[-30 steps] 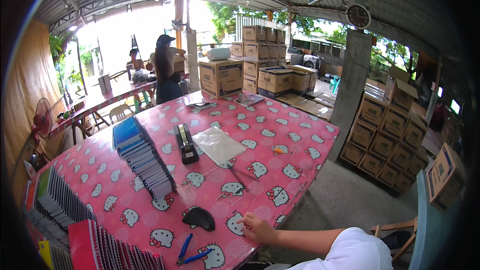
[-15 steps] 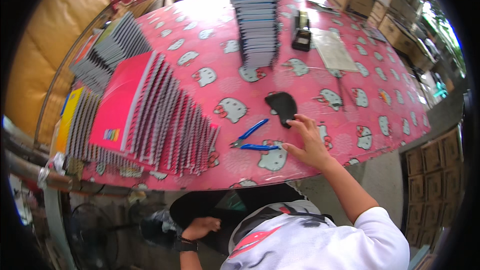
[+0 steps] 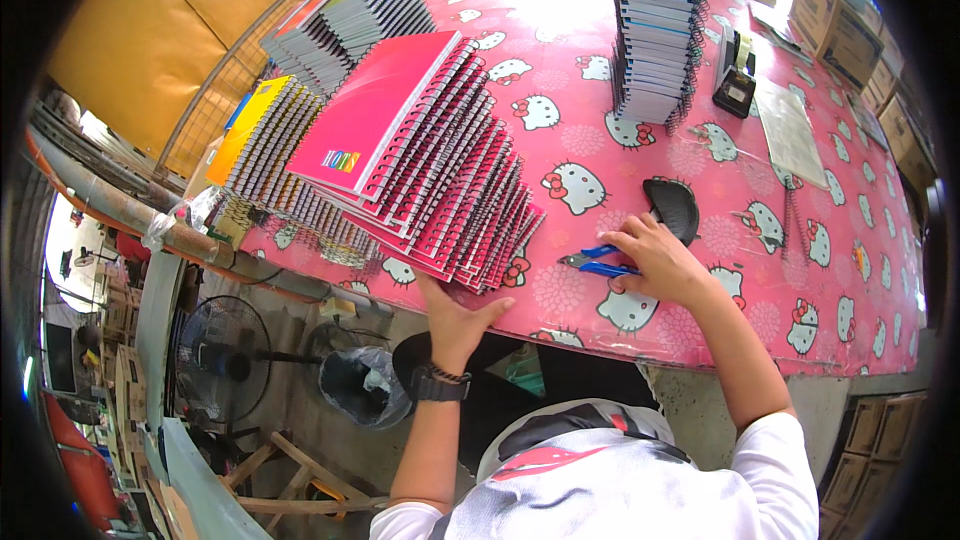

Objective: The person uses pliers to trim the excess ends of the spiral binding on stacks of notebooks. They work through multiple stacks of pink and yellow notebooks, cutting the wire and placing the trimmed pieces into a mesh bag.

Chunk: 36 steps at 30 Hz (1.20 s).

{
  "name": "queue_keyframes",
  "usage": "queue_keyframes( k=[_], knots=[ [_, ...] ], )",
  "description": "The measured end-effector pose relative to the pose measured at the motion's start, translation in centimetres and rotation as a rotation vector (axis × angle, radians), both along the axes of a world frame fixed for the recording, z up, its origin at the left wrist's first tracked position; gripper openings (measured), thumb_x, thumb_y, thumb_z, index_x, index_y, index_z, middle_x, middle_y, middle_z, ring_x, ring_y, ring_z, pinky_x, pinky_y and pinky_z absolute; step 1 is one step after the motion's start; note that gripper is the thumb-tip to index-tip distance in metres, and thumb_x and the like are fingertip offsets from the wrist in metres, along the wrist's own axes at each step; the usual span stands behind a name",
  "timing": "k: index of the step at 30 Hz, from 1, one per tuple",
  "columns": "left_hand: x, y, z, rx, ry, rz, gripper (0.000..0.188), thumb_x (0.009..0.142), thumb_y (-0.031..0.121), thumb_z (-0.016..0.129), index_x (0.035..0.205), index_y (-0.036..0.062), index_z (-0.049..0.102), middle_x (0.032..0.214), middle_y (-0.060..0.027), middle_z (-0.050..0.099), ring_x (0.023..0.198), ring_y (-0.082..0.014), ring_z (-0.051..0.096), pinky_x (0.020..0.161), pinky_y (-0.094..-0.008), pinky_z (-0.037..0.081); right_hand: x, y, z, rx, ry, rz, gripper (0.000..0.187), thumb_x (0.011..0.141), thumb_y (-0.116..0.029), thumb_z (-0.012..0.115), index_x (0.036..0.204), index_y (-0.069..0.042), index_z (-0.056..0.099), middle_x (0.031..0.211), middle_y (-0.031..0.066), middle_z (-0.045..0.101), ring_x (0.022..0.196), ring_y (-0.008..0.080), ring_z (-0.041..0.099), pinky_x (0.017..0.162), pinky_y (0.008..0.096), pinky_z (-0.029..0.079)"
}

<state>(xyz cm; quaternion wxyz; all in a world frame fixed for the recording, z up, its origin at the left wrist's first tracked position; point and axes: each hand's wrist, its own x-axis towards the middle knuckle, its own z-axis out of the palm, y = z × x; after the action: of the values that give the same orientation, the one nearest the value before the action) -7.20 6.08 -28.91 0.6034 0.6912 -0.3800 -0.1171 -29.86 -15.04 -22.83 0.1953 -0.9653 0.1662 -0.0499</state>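
Observation:
My right hand [image 3: 655,260] is closed around the blue handles of a pair of small wire cutters [image 3: 600,261], whose jaws point left, low over the pink table. Just beyond that hand lies a black half-moon-shaped object [image 3: 678,208]. At the table's front edge my left hand [image 3: 458,318] reaches to the near lower side of a leaning stack of pink spiral notebooks [image 3: 385,120]. Its thumb is spread out to the right, while the fingertips are partly hidden against the stack.
Left of the pink stack stand yellow spiral notebooks [image 3: 255,130] and grey-edged ones [image 3: 375,15]. A tall notebook stack [image 3: 655,40] rises at the back. Right of it are a black desk tool [image 3: 735,90] and a pale flat sheet [image 3: 790,135]. Below stands a lined bin [image 3: 365,390].
My left hand has risen from my lap to the pink notebook stack. My right hand has taken hold of the wire cutters, bringing their handles closer together. The view has turned leftward.

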Motion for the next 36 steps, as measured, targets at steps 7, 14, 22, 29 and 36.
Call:
queue_keyframes(
  k=[7, 14, 22, 29, 36],
  knots=[
    [-1.4, -1.5, 0.1, 0.125, -0.163, 0.224, 0.082, 0.058, 0.009, 0.086, 0.122, -0.0052, 0.038, 0.119, -0.0185, 0.053, 0.108, -0.0267, 0.054, 0.098, -0.0388, 0.040, -0.5, 1.3, -1.1, 0.508, -0.199, -0.224, 0.049, 0.086, -0.030, 0.056, 0.124, -0.001, 0.049, 0.101, 0.0155, 0.048, 0.099, 0.0304, 0.049, 0.087, 0.0368, 0.041],
    [-0.2, -2.0, 0.8, 0.183, -0.105, 0.019, 0.069, 0.062, 0.009, 0.081, 0.118, -0.0062, 0.043, 0.110, -0.0180, 0.059, 0.098, -0.0307, 0.060, 0.092, -0.0398, 0.043, 1.5, 1.3, -3.0, 1.466, -0.461, -0.386, 0.042, 0.096, -0.038, 0.041, 0.120, -0.006, 0.052, 0.089, 0.0053, 0.059, 0.075, 0.0150, 0.056, 0.072, 0.0277, 0.044],
    [0.0, -2.8, -1.0, 0.192, -0.471, 0.105, 0.065, 0.061, 0.019, 0.082, 0.115, -0.0021, 0.053, 0.114, -0.0203, 0.057, 0.103, -0.0367, 0.053, 0.092, -0.0445, 0.039, 4.7, 2.4, -2.8, 1.619, -0.732, -0.181, 0.041, 0.094, -0.031, 0.050, 0.125, -0.004, 0.048, 0.106, 0.0111, 0.061, 0.092, 0.0177, 0.059, 0.077, 0.0293, 0.044],
    [2.3, 4.1, 10.5, 0.238, -0.359, 0.020, 0.067, 0.070, 0.012, 0.072, 0.130, -0.0040, 0.046, 0.135, -0.0226, 0.047, 0.126, -0.0317, 0.044, 0.107, -0.0422, 0.034, 3.8, 3.2, 2.8, 0.932, -0.677, -0.131, 0.051, 0.083, -0.025, 0.060, 0.128, -0.005, 0.045, 0.102, 0.0052, 0.049, 0.093, 0.0142, 0.049, 0.081, 0.0275, 0.038],
    [3.9, -2.2, 30.0, 0.009, -0.801, 0.008, 0.086, 0.075, 0.050, 0.071, 0.136, -0.0026, 0.039, 0.134, -0.0234, 0.047, 0.129, -0.0302, 0.044, 0.106, -0.0387, 0.034, 6.5, 6.2, 10.7, 0.279, -0.784, 0.209, 0.062, 0.076, -0.016, 0.069, 0.132, -0.006, 0.044, 0.105, 0.0140, 0.050, 0.097, 0.0304, 0.052, 0.086, 0.0384, 0.044]
  ],
)
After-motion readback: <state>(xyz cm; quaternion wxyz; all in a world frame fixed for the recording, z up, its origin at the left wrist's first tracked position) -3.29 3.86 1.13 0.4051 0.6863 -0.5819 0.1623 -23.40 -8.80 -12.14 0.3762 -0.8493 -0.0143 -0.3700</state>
